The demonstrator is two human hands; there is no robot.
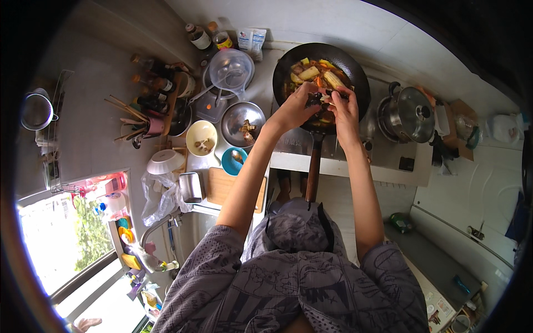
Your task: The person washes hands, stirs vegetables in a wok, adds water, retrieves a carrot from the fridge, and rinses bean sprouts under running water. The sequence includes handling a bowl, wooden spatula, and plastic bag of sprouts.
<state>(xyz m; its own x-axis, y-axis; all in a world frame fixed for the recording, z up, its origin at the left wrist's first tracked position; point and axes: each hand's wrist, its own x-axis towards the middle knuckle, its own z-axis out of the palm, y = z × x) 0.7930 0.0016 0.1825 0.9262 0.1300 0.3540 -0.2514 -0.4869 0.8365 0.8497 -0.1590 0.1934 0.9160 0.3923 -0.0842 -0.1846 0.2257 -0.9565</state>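
Note:
A dark wok with a wooden handle stands on the stove, holding corn pieces, orange and green-yellow pieces and brown sauce. Over its near part, my left hand and my right hand are close together. Between the fingertips of both is a small dark piece of food with a pale side; its exact kind cannot be told. The fingers of both hands are bent around it, and they cover part of the wok's contents.
Right of the wok stands a lidded steel pot. At the left are a steel bowl with food pieces, a cream bowl, a teal bowl, a wooden cutting board and a clear plastic strainer or bowl. Bottles stand by the wall.

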